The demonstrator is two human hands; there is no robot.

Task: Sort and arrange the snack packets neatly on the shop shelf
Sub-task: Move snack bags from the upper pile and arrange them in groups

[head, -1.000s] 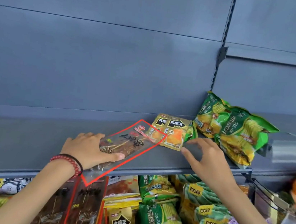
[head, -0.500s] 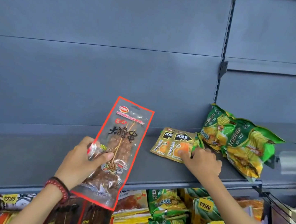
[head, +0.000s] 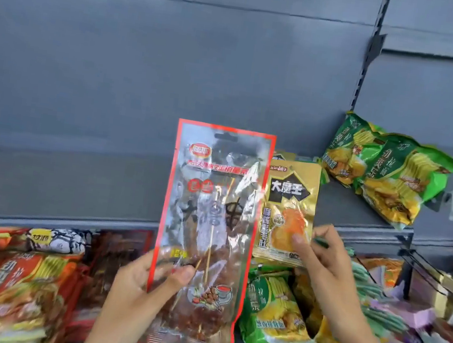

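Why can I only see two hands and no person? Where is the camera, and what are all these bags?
There is no machine here, just a person in a shop. The camera sits on their head and looks down, so you see only arms and hands. The left hand grips a long see-through packet with a red edge, with skewers inside. The right hand pinches a small gold packet. Both are held up in front of the grey shelf. On that shelf, to the right, lie two green packets, overlapping. Lower down are orange packets and more green packets.
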